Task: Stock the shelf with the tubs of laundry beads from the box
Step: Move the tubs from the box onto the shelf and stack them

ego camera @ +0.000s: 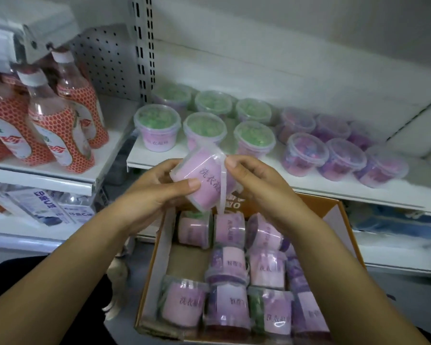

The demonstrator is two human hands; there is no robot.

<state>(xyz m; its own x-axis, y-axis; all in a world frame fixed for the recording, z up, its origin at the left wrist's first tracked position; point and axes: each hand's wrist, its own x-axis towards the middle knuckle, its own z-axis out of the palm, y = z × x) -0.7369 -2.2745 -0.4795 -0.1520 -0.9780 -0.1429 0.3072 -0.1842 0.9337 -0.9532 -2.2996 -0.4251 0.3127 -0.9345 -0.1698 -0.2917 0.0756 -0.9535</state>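
Observation:
A pink-labelled tub (204,180) in a clear plastic wrapper hangs tilted above the box, in front of the shelf edge. My left hand (157,192) grips its bottom and side, thumb across the label. My right hand (254,185) pinches the wrapper at the tub's right side. Below, the open cardboard box (159,257) holds several wrapped tubs (229,265) lying on their sides. On the white shelf (309,185) stand several green-bead tubs (204,128) on the left and several purple-bead tubs (306,153) on the right.
Orange-patterned detergent bottles (57,130) fill the neighbouring shelf on the left, with blue-labelled bottles (47,207) below them. A perforated upright post (143,46) divides the two bays. Bare shelf shows behind and right of the purple tubs.

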